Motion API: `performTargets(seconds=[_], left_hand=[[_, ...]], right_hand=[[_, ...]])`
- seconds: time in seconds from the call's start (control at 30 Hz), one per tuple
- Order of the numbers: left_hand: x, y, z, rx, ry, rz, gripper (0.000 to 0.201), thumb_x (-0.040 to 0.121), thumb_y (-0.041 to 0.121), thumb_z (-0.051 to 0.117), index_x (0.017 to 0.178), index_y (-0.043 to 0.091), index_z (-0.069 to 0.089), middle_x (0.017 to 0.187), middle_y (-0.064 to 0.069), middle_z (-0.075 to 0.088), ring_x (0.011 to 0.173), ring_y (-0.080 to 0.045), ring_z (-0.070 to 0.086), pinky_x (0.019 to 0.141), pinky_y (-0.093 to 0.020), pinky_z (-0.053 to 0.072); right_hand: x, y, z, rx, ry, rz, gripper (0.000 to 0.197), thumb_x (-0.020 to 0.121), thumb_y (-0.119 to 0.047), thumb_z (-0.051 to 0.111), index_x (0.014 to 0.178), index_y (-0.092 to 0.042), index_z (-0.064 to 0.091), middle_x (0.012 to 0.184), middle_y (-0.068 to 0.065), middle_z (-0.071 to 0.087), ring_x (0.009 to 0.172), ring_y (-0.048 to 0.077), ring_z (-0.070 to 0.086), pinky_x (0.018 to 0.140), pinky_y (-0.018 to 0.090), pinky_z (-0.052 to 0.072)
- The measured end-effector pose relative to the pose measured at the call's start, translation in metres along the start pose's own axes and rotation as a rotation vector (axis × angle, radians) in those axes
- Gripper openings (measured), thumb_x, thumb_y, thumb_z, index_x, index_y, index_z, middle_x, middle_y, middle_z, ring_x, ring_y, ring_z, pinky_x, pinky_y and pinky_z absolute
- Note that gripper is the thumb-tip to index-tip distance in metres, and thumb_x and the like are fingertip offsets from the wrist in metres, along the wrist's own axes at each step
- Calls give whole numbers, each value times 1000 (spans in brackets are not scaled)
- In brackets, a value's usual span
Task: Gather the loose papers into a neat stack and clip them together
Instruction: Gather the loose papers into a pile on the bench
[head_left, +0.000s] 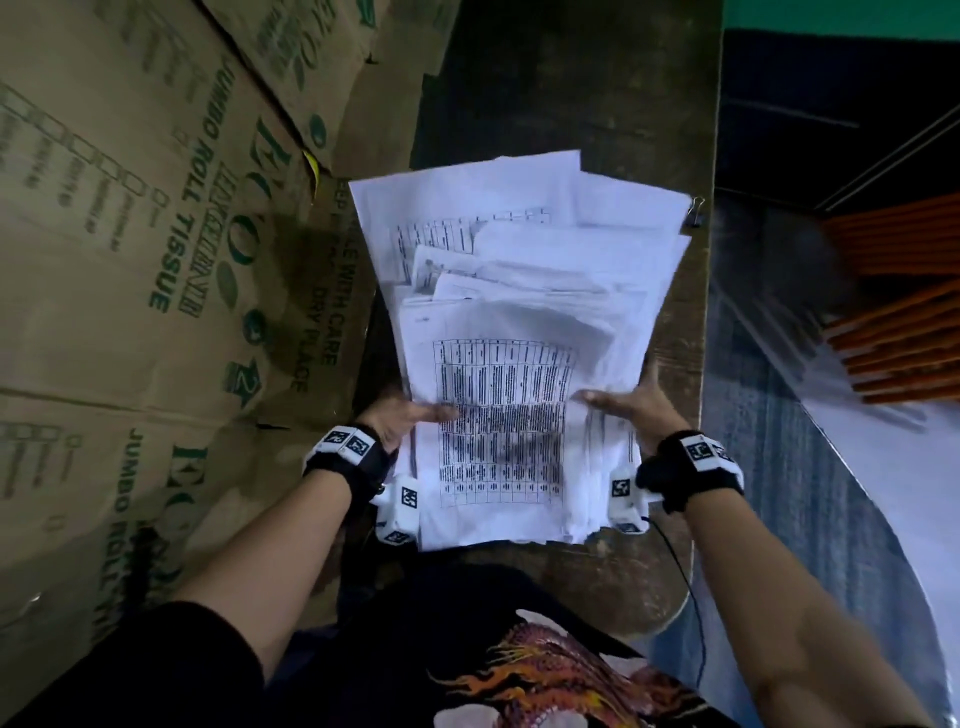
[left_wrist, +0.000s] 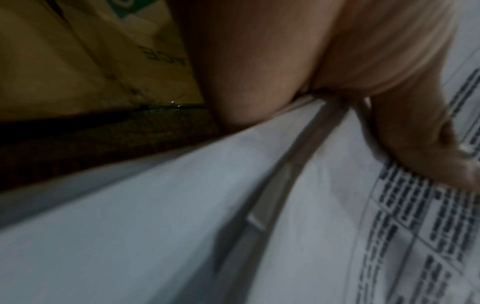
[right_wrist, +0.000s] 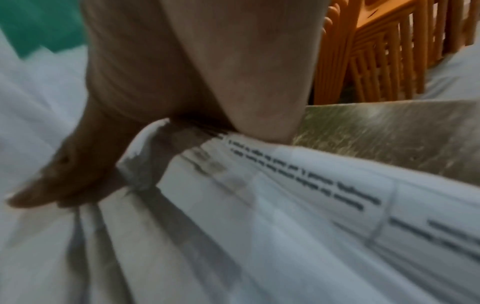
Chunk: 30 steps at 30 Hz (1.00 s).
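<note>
A loose, fanned pile of white printed papers (head_left: 519, 322) lies on the dark wooden table (head_left: 571, 104). My left hand (head_left: 410, 415) grips the pile's left edge, thumb on top of the sheet with a printed table (left_wrist: 415, 226). My right hand (head_left: 628, 405) grips the right edge, thumb on top and fingers under the sheets (right_wrist: 259, 205). The far sheets are splayed and uneven. A black binder clip (head_left: 695, 213) sits at the table's right edge, beyond the pile's far right corner.
Stacked cardboard boxes (head_left: 156, 260) stand close along the table's left side. Orange slatted furniture (head_left: 904, 312) stands to the right past the table edge (head_left: 709, 312). Bare tabletop lies beyond the papers.
</note>
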<state>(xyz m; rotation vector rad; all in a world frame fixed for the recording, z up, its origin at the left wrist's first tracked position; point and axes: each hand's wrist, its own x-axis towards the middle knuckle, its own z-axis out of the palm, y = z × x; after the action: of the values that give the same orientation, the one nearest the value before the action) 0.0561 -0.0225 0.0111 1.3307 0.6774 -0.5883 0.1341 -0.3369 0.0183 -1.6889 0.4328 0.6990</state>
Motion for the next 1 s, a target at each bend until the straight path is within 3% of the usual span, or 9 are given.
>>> performTargets(seconds=[0.07, 0.13, 0.2, 0.37, 0.5, 0.67, 0.8, 0.9, 1.0], left_hand=[[-2, 8, 1, 34, -28, -60, 74, 52, 31, 93, 114, 3, 65, 130, -6, 60, 127, -13, 47, 118, -39, 20], [-3, 23, 7, 41, 44, 15, 46, 64, 17, 87, 104, 7, 66, 117, -6, 65, 110, -10, 58, 110, -35, 31], [-2, 38, 19, 50, 192, 166, 46, 56, 17, 90, 94, 11, 66, 105, -7, 69, 99, -17, 67, 98, -35, 48], [-15, 85, 52, 48, 442, 447, 33, 67, 18, 86, 86, 13, 59, 96, -4, 62, 87, -15, 59, 81, -28, 47], [-33, 111, 48, -18, 400, 702, 56, 68, 24, 86, 114, 3, 63, 111, -11, 68, 112, -28, 63, 94, -41, 51], [-43, 113, 29, 283, 120, 542, 105, 50, 73, 72, 129, 5, 55, 133, -13, 58, 125, -27, 55, 108, -40, 41], [-46, 129, 18, 261, -68, 717, 86, 62, 55, 81, 132, 19, 47, 131, 4, 60, 125, -20, 55, 105, -39, 46], [-20, 124, 6, 230, -85, 593, 65, 74, 46, 75, 131, 23, 53, 131, -20, 59, 119, -31, 58, 102, -44, 49], [5, 114, -8, 279, 19, 369, 72, 71, 42, 80, 132, 14, 55, 130, -9, 61, 111, -20, 63, 98, -44, 52]], right_hand=[[-13, -11, 0, 13, -92, -24, 63, 65, -1, 83, 121, 10, 55, 94, 12, 75, 90, 18, 72, 99, 39, 47], [-27, -30, 7, -105, -52, -83, 23, 65, -8, 85, 73, 4, 67, 59, -2, 71, 56, 9, 67, 68, 28, 51], [-32, -48, 16, -254, 106, -181, 43, 66, -16, 86, 54, -15, 45, 40, -12, 45, 36, 5, 39, 43, 21, 34], [-49, -90, 24, -115, 320, -512, 16, 74, -5, 78, 85, -3, 67, 81, 4, 72, 71, 14, 67, 70, 28, 56], [-63, -112, 6, 93, 416, -736, 15, 74, 2, 76, 70, -8, 64, 63, -23, 67, 63, -8, 58, 61, 19, 50], [-72, -102, -15, 6, 283, -760, 25, 75, 4, 76, 94, -10, 66, 93, -10, 72, 93, 2, 65, 85, 23, 53], [-67, -93, -40, -45, 232, -730, 56, 62, -19, 88, 110, -4, 63, 107, 7, 71, 101, 16, 67, 90, 35, 54], [-69, -103, -40, -120, 132, -723, 71, 59, -37, 88, 119, -17, 57, 111, -18, 69, 106, 4, 63, 94, 26, 50], [-74, -118, -25, -214, 87, -736, 51, 57, -17, 88, 103, -19, 65, 96, -24, 71, 94, -7, 64, 85, 17, 52]])
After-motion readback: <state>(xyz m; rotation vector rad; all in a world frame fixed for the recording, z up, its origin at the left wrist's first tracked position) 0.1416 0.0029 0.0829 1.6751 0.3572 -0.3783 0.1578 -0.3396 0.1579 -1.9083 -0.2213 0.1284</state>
